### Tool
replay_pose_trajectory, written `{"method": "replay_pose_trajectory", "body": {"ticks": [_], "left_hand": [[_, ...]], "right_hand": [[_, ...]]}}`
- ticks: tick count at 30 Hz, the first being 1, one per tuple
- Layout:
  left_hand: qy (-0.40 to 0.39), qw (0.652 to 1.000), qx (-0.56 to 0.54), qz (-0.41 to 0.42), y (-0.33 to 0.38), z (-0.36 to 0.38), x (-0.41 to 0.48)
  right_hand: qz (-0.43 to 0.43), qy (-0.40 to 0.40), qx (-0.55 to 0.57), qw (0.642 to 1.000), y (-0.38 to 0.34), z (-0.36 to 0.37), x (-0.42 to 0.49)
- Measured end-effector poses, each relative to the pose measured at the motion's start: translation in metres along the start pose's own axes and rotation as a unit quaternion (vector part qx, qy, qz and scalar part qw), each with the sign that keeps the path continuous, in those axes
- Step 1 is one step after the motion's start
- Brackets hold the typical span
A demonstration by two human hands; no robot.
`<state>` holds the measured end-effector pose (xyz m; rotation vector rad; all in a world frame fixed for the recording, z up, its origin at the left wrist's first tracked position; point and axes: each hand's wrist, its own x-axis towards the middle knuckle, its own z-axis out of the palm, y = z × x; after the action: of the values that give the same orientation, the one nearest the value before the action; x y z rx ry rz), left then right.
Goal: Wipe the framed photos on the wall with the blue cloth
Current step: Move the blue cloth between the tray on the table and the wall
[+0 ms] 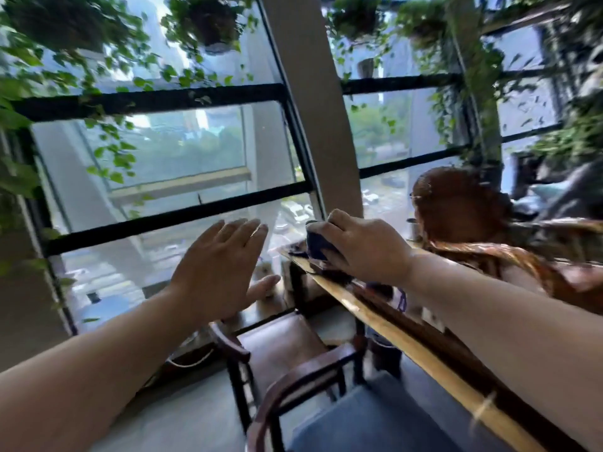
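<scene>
My right hand [362, 247] is closed around a bunched dark blue cloth [318, 244], held just above the far end of a long wooden table [408, 337]. My left hand [218, 265] is raised flat with fingers spread and nothing in it, in front of the big window [169, 164]. No framed photos or wall are in view. The picture is blurred by motion.
A person with reddish hair [456, 203] sits at the table on the right. Two dark wooden chairs [287, 363] stand below my hands, the nearer one with a blue seat [375, 422]. Hanging potted vines [208, 24] trail across the black-framed panes. A beige pillar [313, 102] splits the window.
</scene>
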<state>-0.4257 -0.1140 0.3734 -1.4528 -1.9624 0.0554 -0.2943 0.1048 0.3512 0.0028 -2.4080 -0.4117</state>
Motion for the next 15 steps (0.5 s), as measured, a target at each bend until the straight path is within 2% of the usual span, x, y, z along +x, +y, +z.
{"method": "replay_pose_trajectory", "body": {"ticks": [9,15], "left_hand": [[-0.011,0.985,-0.118,0.122,0.147,0.069,0.059],[-0.041,0.964,-0.196,0.176,0.246,0.113,0.057]], "right_hand": [[0.114,-0.122,-0.050,0.985,0.051,0.010,-0.175],[0.222,-0.193,-0.075,0.953,0.069,0.016,-0.303]]}}
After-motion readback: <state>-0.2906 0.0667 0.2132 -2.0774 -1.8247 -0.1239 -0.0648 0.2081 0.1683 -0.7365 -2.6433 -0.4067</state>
